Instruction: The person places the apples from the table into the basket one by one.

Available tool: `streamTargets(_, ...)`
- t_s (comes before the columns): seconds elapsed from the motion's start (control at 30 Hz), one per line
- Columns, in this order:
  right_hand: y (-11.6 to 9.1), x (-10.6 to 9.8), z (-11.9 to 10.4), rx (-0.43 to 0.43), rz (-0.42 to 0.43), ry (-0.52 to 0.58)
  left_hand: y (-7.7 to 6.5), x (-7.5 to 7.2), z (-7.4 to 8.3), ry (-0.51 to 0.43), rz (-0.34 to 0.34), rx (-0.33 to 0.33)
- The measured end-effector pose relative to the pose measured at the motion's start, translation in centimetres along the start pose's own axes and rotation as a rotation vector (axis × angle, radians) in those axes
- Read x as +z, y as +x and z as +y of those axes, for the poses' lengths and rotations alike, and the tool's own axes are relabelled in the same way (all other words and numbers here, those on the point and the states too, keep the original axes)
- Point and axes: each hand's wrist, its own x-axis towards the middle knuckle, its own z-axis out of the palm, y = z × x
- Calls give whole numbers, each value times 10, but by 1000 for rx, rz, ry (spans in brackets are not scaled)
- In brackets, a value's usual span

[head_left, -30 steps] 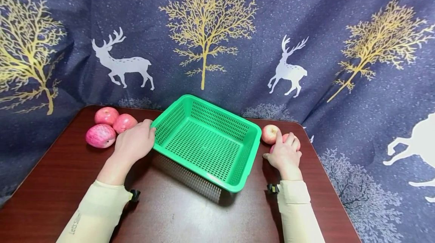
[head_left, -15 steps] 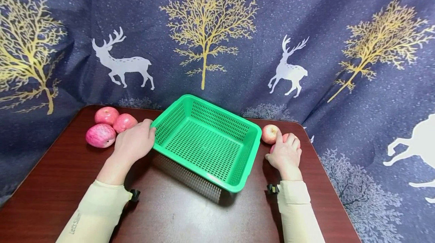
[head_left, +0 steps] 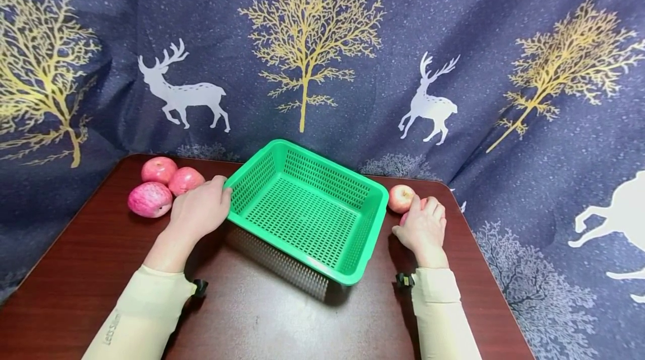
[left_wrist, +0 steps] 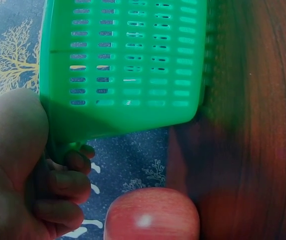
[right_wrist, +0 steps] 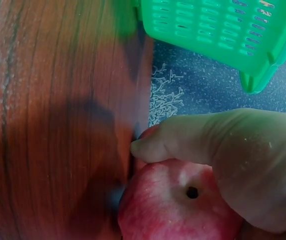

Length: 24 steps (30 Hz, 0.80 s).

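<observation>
A green plastic basket (head_left: 307, 214) with slotted walls is at the middle of the table, seen from above with no fruit inside. My left hand (head_left: 200, 209) grips its left rim; the left wrist view shows curled fingers (left_wrist: 65, 187) under that edge. On the right, my right hand (head_left: 422, 232) holds a red apple (right_wrist: 177, 205), with the thumb lying across it. Most of this apple is hidden by the hand in the head view. Another apple (head_left: 401, 199), paler, sits just beyond the right hand, between it and the basket.
Three red fruits lie at the table's back left: an apple (head_left: 158, 170), a second apple (head_left: 186, 181) close to my left hand, and a darker pink one (head_left: 150, 200). A dark blue cloth (head_left: 342, 97) with deer and trees hangs behind the brown table (head_left: 282, 326).
The right hand's fingers have drawn in slightly closer around the apple. The left hand and the basket stay in place.
</observation>
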Motion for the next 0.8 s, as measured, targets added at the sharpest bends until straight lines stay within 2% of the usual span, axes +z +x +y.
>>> streamTargets(0.33, 1, -1, 2, -21, 84, 13, 0, -2, 1, 9, -36, -6)
streamTargets(0.8, 0, -9, -3, -28, 121, 50, 0, -2, 0, 25, -31, -2)
